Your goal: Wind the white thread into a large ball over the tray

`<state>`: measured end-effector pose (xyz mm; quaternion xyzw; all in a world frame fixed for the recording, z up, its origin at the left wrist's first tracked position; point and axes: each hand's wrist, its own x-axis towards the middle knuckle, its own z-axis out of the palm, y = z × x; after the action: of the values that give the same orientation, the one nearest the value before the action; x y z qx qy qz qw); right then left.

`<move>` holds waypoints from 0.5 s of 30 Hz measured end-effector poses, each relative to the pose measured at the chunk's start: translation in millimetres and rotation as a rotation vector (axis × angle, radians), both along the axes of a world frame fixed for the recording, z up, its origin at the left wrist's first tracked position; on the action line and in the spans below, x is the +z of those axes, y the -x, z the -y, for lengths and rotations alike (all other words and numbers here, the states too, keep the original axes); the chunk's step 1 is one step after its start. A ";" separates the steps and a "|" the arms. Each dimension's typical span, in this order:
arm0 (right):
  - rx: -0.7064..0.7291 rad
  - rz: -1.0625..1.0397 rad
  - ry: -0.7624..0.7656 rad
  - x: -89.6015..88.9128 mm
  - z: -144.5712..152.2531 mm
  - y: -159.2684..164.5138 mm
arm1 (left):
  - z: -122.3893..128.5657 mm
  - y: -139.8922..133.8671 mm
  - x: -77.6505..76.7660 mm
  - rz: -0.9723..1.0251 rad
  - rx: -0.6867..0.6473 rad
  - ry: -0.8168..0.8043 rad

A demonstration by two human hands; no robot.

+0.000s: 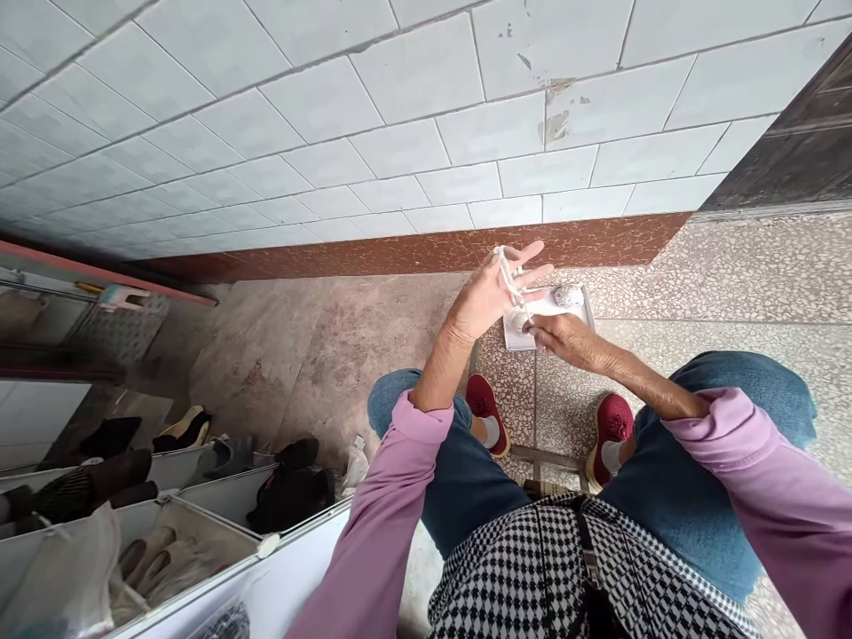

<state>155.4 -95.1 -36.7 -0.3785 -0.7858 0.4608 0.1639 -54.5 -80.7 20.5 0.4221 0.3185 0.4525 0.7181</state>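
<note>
My left hand is raised over the floor with its fingers spread apart. A white yarn-like strand loops round those fingers and runs down towards my right hand. My right hand is closed in a pinch on the strand, just below and to the right of the left one. Beneath both hands lies a white tray, partly covered by them. On it sits a whitish, mottled round bundle; a second pale round thing shows partly behind the right fingertips.
A tiled wall rises ahead. My knees and red shoes flank the tray. At the lower left stands a shoe rack with several shoes and a plastic bag. A dark door is at the right.
</note>
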 end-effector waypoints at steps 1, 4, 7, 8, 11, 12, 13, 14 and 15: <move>0.072 0.019 0.021 1.8 5.5 3.0 | -1.7 1.3 -4.6 -0.039 0.012 -0.021; 0.250 -0.062 0.193 15.5 15.7 2.3 | -4.8 2.4 -24.5 -0.257 0.005 -0.110; 0.219 -0.202 0.340 33.6 9.9 -12.6 | -5.2 -0.4 -45.2 -0.497 -0.105 -0.227; 0.166 -0.239 0.327 38.6 4.6 -19.6 | -4.8 -1.7 -50.2 -0.538 -0.152 -0.244; -0.045 -0.287 0.138 46.4 -15.1 -41.4 | -1.5 -4.5 -55.9 -0.557 -0.271 -0.206; -0.114 -0.284 0.072 46.5 -21.0 -47.5 | 0.5 -5.2 -54.7 -0.524 -0.321 -0.179; -0.174 -0.281 0.017 45.6 -25.9 -52.4 | 2.9 -6.0 -52.0 -0.473 -0.375 -0.148; -0.220 -0.279 -0.024 43.9 -29.6 -55.8 | 5.5 -6.8 -48.2 -0.403 -0.415 -0.111; -0.250 -0.279 -0.051 41.7 -32.2 -57.6 | 8.2 -7.7 -43.4 -0.323 -0.448 -0.070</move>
<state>213.0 -62.9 5.0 -0.4014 -0.7137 0.4647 0.3369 -46.7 -88.9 -22.9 0.5731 0.3119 0.2200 0.7252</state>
